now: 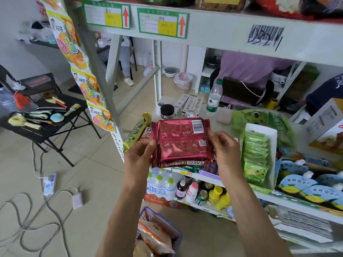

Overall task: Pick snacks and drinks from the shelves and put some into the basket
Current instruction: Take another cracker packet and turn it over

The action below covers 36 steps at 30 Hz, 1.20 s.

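the fingers of the left hand (140,156) curl round the left edge of a dark red snack pack (181,142), thumb on its printed back, and the fingers of the right hand (225,151) pinch its right edge the same way. the pack is held flat between the two hands, barcode side up, in the air just in front of the middle shelf (207,120), over that shelf's front edge and touching nothing else.

outward from the pack, a yellow-green snack tube (137,131) lies near the shelf's left front corner, just beside the left hand, and a white display box of green sachets (257,154) stands to the right of the right hand. a water bottle (214,98) stands further back on the same shelf. below, the lower shelf carries small bottles and cans (202,193).

down between the forearms, on the floor, the basket (158,223) shows its purple rim, with an orange-and-white bag (155,236) already lying inside it. so the task looks part done: at least one snack is in, the red pack is picked but not yet dropped, and no drink can be made out in the basket, though much of it is cut off by the frame's lower edge. lowering the pack into the basket and taking a drink seem to be what is left.
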Available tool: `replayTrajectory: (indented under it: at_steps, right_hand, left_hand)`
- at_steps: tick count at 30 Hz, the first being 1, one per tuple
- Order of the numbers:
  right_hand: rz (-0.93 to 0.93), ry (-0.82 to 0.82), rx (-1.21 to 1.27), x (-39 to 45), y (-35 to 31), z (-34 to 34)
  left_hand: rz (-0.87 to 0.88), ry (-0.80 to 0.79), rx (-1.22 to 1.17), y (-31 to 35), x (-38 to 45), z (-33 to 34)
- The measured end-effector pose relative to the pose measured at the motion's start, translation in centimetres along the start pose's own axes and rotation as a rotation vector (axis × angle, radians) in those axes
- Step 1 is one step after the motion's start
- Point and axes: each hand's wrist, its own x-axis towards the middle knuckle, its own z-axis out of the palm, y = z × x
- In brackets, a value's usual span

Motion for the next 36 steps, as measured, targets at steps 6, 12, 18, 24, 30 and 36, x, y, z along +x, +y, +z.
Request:
replayTrajectory:
  at_steps: [6, 12, 18, 24, 30, 36]
  right_hand:
    - [-0.002, -0.015, -0.002, 0.1, 0.2, -0.2]
    - [0.019, -0.005, 0.01, 0.1, 0.4, -0.1]
    - [0.081, 0.03, 0.058, 0.5, 0.4, -0.1]
    - [0.17, 0.039, 0.117, 1.2, 0.2, 0.1]
    - [0.169, 0.027, 0.018, 1.2, 0.6, 0.3]
    - [0.026, -0.074, -0.107, 1.7, 0.8, 1.2]
  left_hand:
    - [0.021, 0.014, -0.015, 0.4, 0.0, 0.2]
    - [0.061, -0.008, -0.028, 0.8, -0.2, 0.4]
    - [-0.005, -0.003, -0.05, 1.2, 0.0, 0.6]
    - [-0.121, -0.006, -0.043, 0.8, 0.6, 0.4]
    - [-0.138, 0.006, -0.003, 0.2, 1.3, -0.2]
    - [-0.013, 0.047, 0.19, -0.2, 3.4, -1.4]
